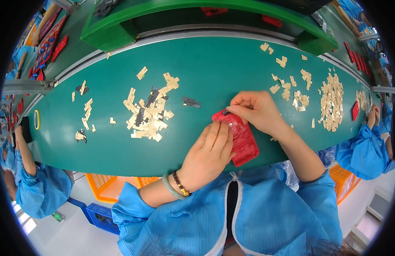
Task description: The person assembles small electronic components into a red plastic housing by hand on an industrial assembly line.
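In front of my chest a red moulded plate (245,143), with recesses shaped into its surface, lies tilted at the near edge of the green table. My left hand (209,150) holds it along its left side, fingers laid over the edge and thumb lower down. At its far end my right hand (258,112) pinches thumb and forefinger together at a small black piece (225,112); the fingertips partly cover it. Just beyond the plate lies a flat dark strip part (191,102). A heap of cream-coloured flat pieces mixed with dark strips (151,115) spreads left of my hands.
More cream pieces (332,102) are piled at the right. A green raised shelf (206,9) spans the far side. A yellow tape roll (37,119) sits at the left. Orange crates (105,187) stand below the table. Co-workers in blue (364,149) sit on both sides.
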The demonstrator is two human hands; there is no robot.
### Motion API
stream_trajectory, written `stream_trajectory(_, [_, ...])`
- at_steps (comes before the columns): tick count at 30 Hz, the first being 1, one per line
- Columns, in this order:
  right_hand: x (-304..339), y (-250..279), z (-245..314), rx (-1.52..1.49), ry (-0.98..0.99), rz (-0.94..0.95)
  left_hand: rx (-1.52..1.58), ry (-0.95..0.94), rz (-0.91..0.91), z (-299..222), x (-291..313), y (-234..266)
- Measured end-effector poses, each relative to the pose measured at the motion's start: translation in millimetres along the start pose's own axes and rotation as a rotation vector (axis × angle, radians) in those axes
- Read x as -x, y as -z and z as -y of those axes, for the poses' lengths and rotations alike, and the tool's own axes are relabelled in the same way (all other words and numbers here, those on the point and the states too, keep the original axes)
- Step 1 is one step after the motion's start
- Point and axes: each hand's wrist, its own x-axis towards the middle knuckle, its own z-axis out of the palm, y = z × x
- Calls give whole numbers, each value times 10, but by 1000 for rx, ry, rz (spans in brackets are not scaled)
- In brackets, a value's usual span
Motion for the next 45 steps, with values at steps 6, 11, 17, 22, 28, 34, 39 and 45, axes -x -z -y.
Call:
stream_trajectory(6, [-3,-51,17,126,2,-59,-55,-22,12,-7,-12,-31])
stream_trajectory(11, [51,-117,26,179,47,-109,-89,-14,-6,-13,-16,-30])
stream_trajectory(17, [57,-137,23,235,94,-120,-92,18,-30,-6,0,-82])
stream_trajectory(22, [86,-163,45,325,96,-135,-66,53,-60,-2,-28,-119])
stream_trajectory(28, [220,-215,-37,1064,600,-354,26,51,-92,-3,-94,-74])
stream_trajectory(34, [396,-123,-23,1043,569,-441,48,44,-106,4,-78,-48])
stream_trajectory(39, [314,-139,-238,1023,718,-426,60,-7,-120,29,-118,-5])
stream_trajectory(45, [347,-79,-262,992,804,-398,50,63,-200,-31,-190,-4])
